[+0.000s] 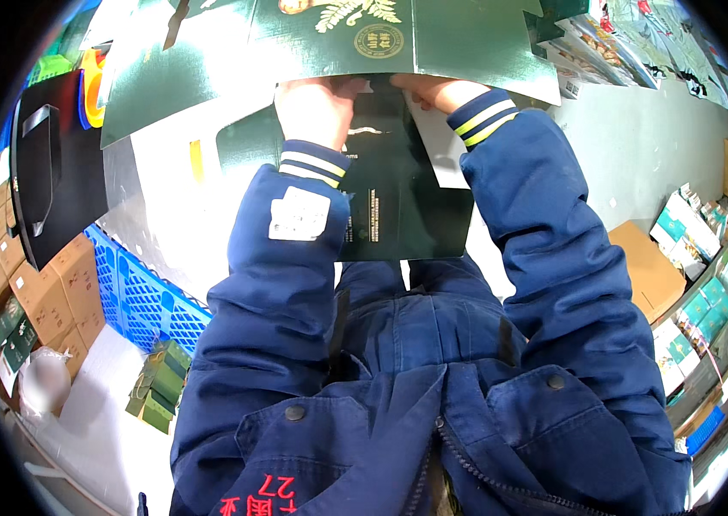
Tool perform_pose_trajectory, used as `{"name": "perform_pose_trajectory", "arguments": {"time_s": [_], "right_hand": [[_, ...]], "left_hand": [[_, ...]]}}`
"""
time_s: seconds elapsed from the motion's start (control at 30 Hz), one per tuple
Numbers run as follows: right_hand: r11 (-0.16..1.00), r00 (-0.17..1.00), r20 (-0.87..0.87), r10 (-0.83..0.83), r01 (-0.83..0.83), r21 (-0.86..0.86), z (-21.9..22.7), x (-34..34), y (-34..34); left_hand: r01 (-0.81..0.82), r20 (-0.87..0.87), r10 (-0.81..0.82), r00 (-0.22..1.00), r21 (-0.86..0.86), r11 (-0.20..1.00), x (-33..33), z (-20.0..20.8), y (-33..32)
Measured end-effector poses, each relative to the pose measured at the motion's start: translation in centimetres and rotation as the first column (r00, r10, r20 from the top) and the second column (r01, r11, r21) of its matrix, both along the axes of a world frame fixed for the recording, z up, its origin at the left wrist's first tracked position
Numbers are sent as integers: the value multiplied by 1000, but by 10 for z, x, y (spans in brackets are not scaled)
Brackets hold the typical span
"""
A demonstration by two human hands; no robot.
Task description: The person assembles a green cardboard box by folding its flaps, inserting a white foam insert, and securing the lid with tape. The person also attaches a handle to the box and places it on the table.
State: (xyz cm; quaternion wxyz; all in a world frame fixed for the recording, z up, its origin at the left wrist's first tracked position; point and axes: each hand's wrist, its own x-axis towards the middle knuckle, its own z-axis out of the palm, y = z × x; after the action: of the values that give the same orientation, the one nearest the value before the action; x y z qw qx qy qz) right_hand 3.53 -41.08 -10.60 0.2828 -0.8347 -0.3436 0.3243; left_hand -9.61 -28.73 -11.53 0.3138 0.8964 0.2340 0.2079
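Observation:
A large dark green cardboard box (pixel 484 43), unfolded and printed with a fern and a gold round seal, spreads across the top of the view. Below its near edge hangs a green panel (pixel 407 219) with small gold print, reaching down toward my lap. My left hand (pixel 317 112) is closed at that edge, its fingertips partly hidden beneath the upper panel. To the right, my right hand (pixel 443 91) pinches the same edge beside a white inner flap (pixel 443 142). The board covers some of the fingers of both hands.
At the left stand a black panel with a handle (pixel 59 172), a blue plastic crate (pixel 145 297) and brown cartons (pixel 59 288). Small green boxes (pixel 158 387) lie lower down. On the right are a brown cardboard piece (pixel 648 271) and stacked green-and-white packages (pixel 703 310).

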Motion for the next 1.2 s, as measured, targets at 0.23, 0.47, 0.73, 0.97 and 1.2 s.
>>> {"name": "perform_pose_trajectory", "arguments": {"time_s": [0.23,0.47,0.73,0.97,1.2], "right_hand": [[980,995,104,-3,-18,196,-7,-2,-6],[977,995,96,-17,-4,215,-21,-2,-4],[991,1000,12,-25,23,130,-10,-1,-4],[983,994,-31,-104,108,151,4,-5,-3],[988,994,101,-40,24,151,-14,-3,-4]], "left_hand": [[37,37,-33,999,-94,995,4,4,2],[30,-69,-36,997,-91,995,3,10,1],[41,-140,-66,988,-178,983,3,6,10],[62,-171,-107,979,-250,966,3,9,11],[31,-172,-75,982,-246,969,0,8,12]]}}
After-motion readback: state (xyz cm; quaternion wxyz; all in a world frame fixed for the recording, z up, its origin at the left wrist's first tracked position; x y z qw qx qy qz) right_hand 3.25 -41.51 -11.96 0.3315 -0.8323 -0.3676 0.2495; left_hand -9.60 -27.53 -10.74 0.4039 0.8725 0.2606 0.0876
